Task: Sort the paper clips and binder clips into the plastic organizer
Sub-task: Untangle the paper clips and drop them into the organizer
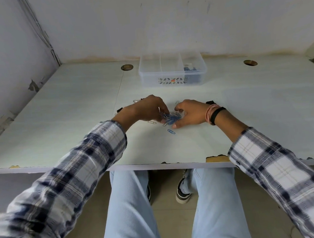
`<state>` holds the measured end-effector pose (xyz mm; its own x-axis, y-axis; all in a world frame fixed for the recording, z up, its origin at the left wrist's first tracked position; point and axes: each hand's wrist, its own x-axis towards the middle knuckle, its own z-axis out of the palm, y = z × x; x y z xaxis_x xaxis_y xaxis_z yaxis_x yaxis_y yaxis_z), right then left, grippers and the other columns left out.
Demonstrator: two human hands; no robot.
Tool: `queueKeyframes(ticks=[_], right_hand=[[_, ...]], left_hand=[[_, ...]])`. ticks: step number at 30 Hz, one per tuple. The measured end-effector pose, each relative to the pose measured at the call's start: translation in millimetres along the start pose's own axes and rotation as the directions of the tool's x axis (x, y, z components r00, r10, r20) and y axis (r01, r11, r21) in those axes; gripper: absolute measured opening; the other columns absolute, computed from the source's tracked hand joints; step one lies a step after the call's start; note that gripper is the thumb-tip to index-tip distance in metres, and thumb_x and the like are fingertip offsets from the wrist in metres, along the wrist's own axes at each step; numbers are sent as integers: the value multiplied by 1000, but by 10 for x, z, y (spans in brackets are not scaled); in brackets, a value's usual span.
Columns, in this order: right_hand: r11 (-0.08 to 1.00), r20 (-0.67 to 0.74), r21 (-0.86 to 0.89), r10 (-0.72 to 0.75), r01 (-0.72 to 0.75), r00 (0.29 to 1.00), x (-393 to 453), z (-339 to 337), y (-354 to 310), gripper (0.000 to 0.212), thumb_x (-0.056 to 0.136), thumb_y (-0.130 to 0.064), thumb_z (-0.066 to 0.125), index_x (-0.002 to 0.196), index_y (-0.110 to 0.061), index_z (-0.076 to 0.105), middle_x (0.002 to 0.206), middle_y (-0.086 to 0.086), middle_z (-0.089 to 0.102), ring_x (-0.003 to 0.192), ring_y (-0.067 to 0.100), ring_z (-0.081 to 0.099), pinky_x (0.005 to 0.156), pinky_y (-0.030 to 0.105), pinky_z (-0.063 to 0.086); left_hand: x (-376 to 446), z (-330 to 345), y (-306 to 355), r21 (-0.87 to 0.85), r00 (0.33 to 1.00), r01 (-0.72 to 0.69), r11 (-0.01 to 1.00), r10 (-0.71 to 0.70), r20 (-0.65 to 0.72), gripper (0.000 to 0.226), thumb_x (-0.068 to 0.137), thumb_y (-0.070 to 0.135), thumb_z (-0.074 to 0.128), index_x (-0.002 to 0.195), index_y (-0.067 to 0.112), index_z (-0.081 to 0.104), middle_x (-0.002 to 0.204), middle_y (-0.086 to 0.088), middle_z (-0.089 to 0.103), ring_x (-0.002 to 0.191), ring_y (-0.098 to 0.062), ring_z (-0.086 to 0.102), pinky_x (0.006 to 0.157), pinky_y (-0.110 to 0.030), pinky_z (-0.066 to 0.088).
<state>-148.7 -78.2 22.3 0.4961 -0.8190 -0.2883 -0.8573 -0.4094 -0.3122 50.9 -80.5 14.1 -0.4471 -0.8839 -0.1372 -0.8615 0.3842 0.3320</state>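
A heap of blue paper clips (173, 118) lies on the table's middle, between my two hands. My left hand (146, 108) curls its fingers down onto the heap's left side and pinches some clips. My right hand (190, 113) cups the heap from the right, fingers curled toward it. One blue paper clip (171, 131) lies alone just in front. A silver paper clip (151, 122) sits under my left hand. The clear plastic organizer (172, 70) stands at the back, with blue clips (189, 69) in its right compartment.
Black binder clips lie behind my wrists, one (210, 102) on the right and one (119, 109) on the left. Another silver clip (136, 101) lies beyond my left hand. Two cable holes (127, 67) (250, 62) are in the table near the back wall.
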Motion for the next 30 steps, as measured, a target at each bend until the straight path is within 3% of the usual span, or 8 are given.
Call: queueKeyframes(ticks=[3, 8, 14, 18, 20, 23, 26, 30], right_hand=[[1000, -26, 1, 12, -12, 1000, -47, 18, -7, 82, 73, -54, 79, 125, 5, 57, 123, 23, 60, 109, 36, 60, 96, 48, 49], [1000, -77, 10, 21, -21, 997, -70, 84, -58, 77, 72, -54, 79, 118, 5, 62, 115, 22, 59, 104, 34, 58, 92, 43, 49], [993, -119, 117, -12, 26, 993, 57, 183, -144, 49, 79, -37, 79, 117, -9, 69, 111, 9, 66, 101, 25, 62, 87, 30, 50], [978, -152, 208, 3, 29, 988, 135, 155, -187, 39, 82, -25, 77, 117, -9, 71, 114, 10, 70, 98, 23, 65, 88, 32, 54], [980, -175, 193, -8, 42, 985, 176, 145, -212, 50, 84, -37, 75, 124, -8, 66, 120, 13, 67, 106, 25, 62, 93, 33, 50], [999, -131, 18, -25, 27, 991, 259, 206, -303, 63, 90, -55, 59, 143, -21, 50, 139, 15, 49, 130, 37, 43, 109, 44, 36], [987, -11, -137, -82, 80, 997, 307, 247, -394, 46, 98, -29, 46, 144, -35, 44, 142, 8, 43, 132, 36, 33, 106, 51, 34], [976, -27, -153, -160, 154, 987, 272, 160, -361, 46, 85, -4, 50, 126, -19, 65, 125, 11, 58, 117, 32, 53, 100, 42, 45]], left_hand=[[15, 64, 12, -55, 997, -22, 998, 17, -79, 24, 83, 15, 80, 107, 19, 80, 101, -2, 76, 84, -14, 65, 76, -22, 50], [-33, 36, -3, -142, 992, -6, 990, -12, -127, 21, 83, 7, 76, 103, 12, 80, 93, -5, 78, 81, -16, 73, 82, -33, 60], [-167, -253, -25, -351, 971, 28, 936, -108, -212, 15, 86, 8, 78, 101, 5, 78, 89, -9, 78, 70, -16, 76, 58, -10, 52], [-261, -432, -103, -441, 952, 25, 897, -156, -264, 17, 86, 12, 79, 102, 7, 79, 90, -9, 79, 74, -19, 78, 79, -33, 63], [-290, -491, -157, -513, 946, 24, 858, -186, -267, 17, 85, 12, 79, 101, 6, 78, 89, -12, 79, 77, -24, 78, 86, -49, 61], [-318, -549, -193, -620, 940, 12, 784, -220, -259, 19, 86, 7, 78, 103, 0, 76, 95, -22, 76, 81, -32, 76, 89, -50, 60], [-331, -566, -195, -656, 939, -1, 755, -225, -260, 21, 86, 4, 78, 105, -5, 75, 98, -26, 75, 83, -36, 74, 88, -46, 61], [-357, -555, -203, -677, 940, -1, 736, -231, -252, 20, 86, 4, 77, 104, -3, 75, 99, -27, 74, 83, -35, 74, 88, -41, 62]])
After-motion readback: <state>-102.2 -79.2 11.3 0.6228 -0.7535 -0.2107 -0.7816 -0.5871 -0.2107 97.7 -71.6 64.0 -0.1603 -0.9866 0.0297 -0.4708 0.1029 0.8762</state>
